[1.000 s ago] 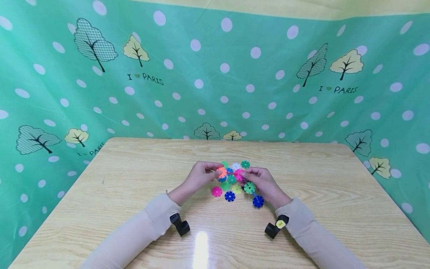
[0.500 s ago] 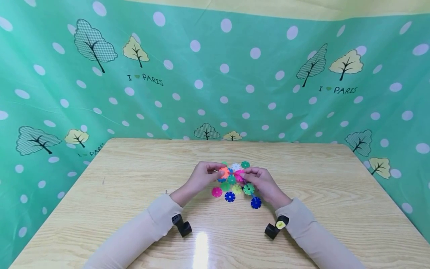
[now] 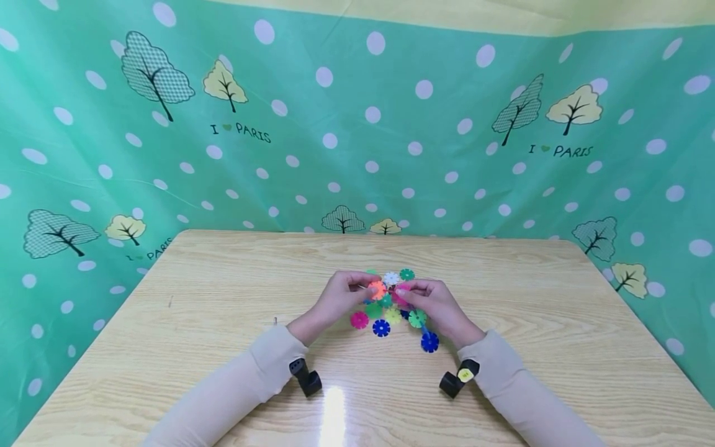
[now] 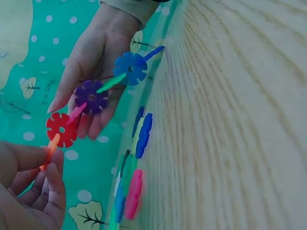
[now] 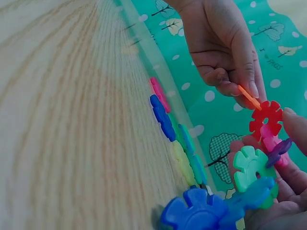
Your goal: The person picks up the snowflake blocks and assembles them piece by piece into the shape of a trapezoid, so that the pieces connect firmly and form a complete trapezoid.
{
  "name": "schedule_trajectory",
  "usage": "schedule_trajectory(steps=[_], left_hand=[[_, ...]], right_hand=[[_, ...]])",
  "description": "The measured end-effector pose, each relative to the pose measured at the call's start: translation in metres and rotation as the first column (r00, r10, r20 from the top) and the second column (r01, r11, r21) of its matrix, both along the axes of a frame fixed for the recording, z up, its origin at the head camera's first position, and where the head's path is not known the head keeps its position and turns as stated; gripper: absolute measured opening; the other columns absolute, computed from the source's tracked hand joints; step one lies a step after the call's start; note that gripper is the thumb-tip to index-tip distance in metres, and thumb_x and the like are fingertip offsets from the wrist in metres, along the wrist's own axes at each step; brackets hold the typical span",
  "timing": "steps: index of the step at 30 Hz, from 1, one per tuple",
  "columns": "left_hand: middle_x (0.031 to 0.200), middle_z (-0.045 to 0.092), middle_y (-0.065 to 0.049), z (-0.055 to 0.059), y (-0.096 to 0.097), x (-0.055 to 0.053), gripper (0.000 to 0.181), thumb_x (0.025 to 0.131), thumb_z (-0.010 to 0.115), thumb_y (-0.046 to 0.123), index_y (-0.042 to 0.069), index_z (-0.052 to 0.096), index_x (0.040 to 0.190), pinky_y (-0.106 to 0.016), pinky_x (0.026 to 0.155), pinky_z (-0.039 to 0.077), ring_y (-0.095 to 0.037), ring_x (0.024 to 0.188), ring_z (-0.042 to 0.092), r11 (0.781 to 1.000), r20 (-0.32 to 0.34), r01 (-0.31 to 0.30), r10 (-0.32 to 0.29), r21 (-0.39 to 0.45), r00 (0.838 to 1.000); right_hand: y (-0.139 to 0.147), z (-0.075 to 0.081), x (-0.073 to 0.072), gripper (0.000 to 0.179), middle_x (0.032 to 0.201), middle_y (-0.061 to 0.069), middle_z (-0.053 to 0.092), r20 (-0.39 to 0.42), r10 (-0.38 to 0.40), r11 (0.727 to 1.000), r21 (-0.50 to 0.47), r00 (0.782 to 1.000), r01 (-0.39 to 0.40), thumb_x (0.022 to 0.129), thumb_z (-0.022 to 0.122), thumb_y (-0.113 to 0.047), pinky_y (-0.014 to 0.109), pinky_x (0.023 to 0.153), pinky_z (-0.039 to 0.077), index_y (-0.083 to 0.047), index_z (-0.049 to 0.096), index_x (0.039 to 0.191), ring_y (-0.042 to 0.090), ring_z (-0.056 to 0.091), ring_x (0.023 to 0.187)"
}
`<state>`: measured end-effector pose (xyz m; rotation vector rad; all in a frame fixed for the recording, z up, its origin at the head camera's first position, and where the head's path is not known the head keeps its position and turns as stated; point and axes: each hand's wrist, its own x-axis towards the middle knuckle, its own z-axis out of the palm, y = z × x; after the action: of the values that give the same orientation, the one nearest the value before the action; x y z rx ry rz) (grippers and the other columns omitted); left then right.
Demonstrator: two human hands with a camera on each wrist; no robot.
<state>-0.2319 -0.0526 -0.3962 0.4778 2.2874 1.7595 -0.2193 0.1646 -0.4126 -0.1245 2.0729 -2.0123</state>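
Observation:
Between my two hands runs a chain of slotted plastic snowflake discs, raised over the table. My left hand (image 3: 339, 297) pinches the orange snowflake disc (image 3: 378, 290) at one end. That orange disc joins a red snowflake disc (image 4: 61, 130), seen face-on in the left wrist view. My right hand (image 3: 432, 304) holds the chain at the pink snowflake disc (image 3: 401, 294), thumb on top. Past it come a purple disc (image 4: 91, 97), a green disc (image 5: 252, 172), a light blue disc (image 4: 130, 69) and a dark blue disc (image 3: 429, 342), which hangs free below the right hand.
Several loose snowflake discs lie on the wooden table (image 3: 223, 347) under and around the hands. Among them are a pink one (image 3: 359, 320), a blue one (image 3: 382, 328), a white one (image 3: 391, 278) and a green one (image 3: 407, 274). A green patterned cloth (image 3: 357, 143) hangs behind.
My left hand has moved slightly right with the orange disc, closer to the right hand. The chain's free dark blue end swung a little left, then back right and nearer the front.

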Motion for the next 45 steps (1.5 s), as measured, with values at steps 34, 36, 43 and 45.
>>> schedule_trajectory(steps=[34, 36, 43, 45], left_hand=[[0.089, 0.072, -0.013, -0.001, 0.014, 0.008, 0.019, 0.086, 0.065, 0.002, -0.001, 0.069, 0.104, -0.036, 0.074, 0.057, -0.02, 0.077, 0.068, 0.997, 0.116, -0.064, 0.059, 0.037, 0.992], [0.091, 0.072, -0.014, -0.004, 0.014, 0.009, 0.02, 0.085, 0.067, 0.002, -0.002, 0.069, 0.104, -0.037, 0.074, 0.057, -0.025, 0.081, 0.069, 0.997, 0.124, -0.067, 0.062, 0.039, 0.99], [0.091, 0.072, -0.014, -0.01, 0.015, 0.009, 0.024, 0.082, 0.071, 0.004, -0.002, 0.069, 0.104, -0.032, 0.072, 0.057, -0.023, 0.083, 0.069, 0.997, 0.117, -0.052, 0.045, 0.055, 0.992], [0.093, 0.072, -0.013, -0.01, 0.014, 0.008, 0.024, 0.082, 0.071, 0.004, -0.001, 0.068, 0.105, -0.029, 0.074, 0.057, -0.021, 0.084, 0.069, 0.998, 0.117, -0.034, 0.028, 0.051, 0.993]], right_hand=[[0.006, 0.006, 0.003, 0.037, 0.103, 0.01, 0.07, -0.002, 0.124, 0.986, 0.114, 0.992, -0.123, 0.082, 0.074, -0.023, 0.03, 0.082, 0.054, 0.001, 0.067, 0.11, 0.024, 0.066, 0.093], [0.006, 0.005, 0.003, 0.038, 0.103, 0.007, 0.07, -0.017, 0.152, 0.979, 0.139, 0.988, -0.148, 0.082, 0.074, -0.024, 0.025, 0.07, 0.054, -0.001, 0.068, 0.111, 0.019, 0.064, 0.082], [0.003, 0.007, 0.003, 0.037, 0.096, 0.008, 0.071, -0.028, 0.109, 0.985, 0.136, 0.994, -0.104, 0.085, 0.07, -0.024, 0.023, 0.068, 0.054, 0.004, 0.066, 0.109, 0.016, 0.066, 0.081], [0.002, 0.007, 0.004, 0.034, 0.093, 0.006, 0.071, -0.018, 0.083, 0.988, 0.133, 0.996, -0.08, 0.086, 0.07, -0.021, 0.023, 0.07, 0.054, 0.006, 0.066, 0.107, 0.016, 0.066, 0.082]])
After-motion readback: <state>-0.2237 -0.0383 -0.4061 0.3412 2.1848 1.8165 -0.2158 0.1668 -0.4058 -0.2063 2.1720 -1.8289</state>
